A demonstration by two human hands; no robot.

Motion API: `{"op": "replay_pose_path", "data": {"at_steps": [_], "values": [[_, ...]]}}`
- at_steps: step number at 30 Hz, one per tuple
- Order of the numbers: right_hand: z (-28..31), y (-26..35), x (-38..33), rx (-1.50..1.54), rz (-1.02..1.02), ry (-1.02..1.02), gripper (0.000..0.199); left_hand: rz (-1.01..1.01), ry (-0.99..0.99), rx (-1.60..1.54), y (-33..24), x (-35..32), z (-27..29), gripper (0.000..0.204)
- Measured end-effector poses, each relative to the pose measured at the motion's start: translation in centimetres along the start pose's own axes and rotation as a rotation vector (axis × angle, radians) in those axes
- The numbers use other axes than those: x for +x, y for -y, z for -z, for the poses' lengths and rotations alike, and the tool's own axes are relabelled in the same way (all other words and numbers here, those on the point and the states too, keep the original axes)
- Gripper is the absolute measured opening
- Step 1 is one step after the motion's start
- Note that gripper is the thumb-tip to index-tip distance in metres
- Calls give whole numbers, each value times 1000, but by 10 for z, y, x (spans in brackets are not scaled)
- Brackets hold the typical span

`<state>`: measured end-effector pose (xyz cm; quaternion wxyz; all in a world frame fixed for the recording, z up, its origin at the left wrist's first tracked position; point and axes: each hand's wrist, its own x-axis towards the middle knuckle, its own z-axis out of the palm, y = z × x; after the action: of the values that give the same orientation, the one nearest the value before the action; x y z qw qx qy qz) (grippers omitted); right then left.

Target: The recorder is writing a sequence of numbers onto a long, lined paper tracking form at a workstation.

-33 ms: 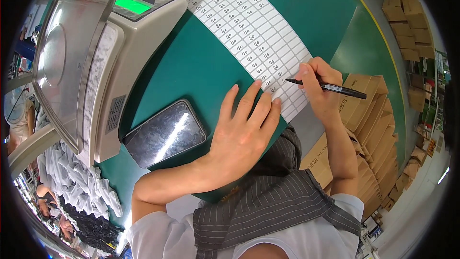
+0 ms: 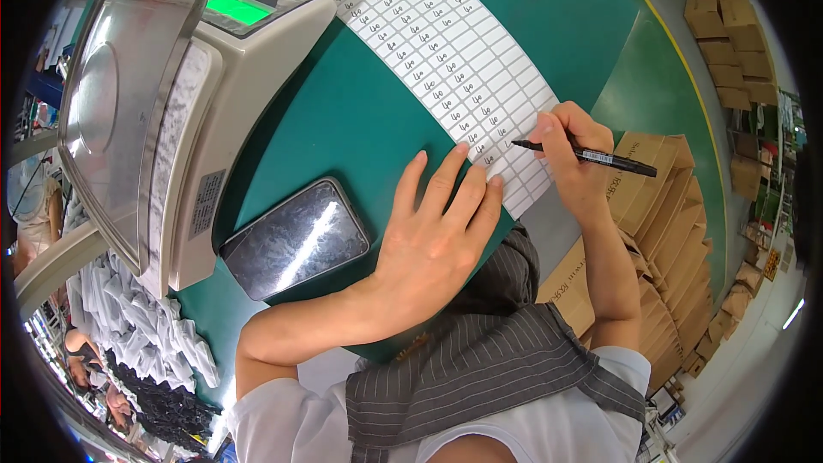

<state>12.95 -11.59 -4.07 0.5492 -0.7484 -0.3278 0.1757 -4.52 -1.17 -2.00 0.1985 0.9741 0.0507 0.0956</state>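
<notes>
A long white sheet of small blank labels [image 2: 489,43] lies across the green table, its left columns filled with handwritten marks. My right hand [image 2: 573,154] grips a black marker pen [image 2: 613,160] at the sheet's near right edge. The pen's tip points left, at a short fresh stroke in one label cell. My left hand [image 2: 437,231] lies flat with fingers spread, the fingertips at the sheet's near left edge. Just left of that hand rests a dark smartphone [image 2: 296,240], its glossy screen reflecting light.
On the left stands a weighing scale [image 2: 257,30] with lit green displays and a clear cover [image 2: 111,111]. Grey-white pieces [image 2: 137,317] are heaped below it. Flattened cardboard boxes [image 2: 660,231] lean beside my right arm; cartons [image 2: 729,43] are stacked beyond the table [image 2: 566,9].
The pen tip has shifted very slightly to the right, and the small stroke beside it looks a little different. My left hand has stayed in place.
</notes>
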Motion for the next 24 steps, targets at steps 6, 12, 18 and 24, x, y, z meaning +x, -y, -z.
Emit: {"op": "replay_pose_path", "data": {"at_steps": [6, 12, 18, 24], "values": [[0, 2, 1, -44, 25, 49, 20, 2, 5, -6, 0, 0, 0, 39], [1, -1, 0, -1, -4, 16, 21, 1, 13, -14, 0, -1, 0, 40], [2, 0, 0, -32, -14, 30, 21, 2, 11, -9, 1, -1, 1, 40], [3, 8, -1, 115, -72, -33, 20, -2, 3, -15, 0, -1, 0, 39]]}}
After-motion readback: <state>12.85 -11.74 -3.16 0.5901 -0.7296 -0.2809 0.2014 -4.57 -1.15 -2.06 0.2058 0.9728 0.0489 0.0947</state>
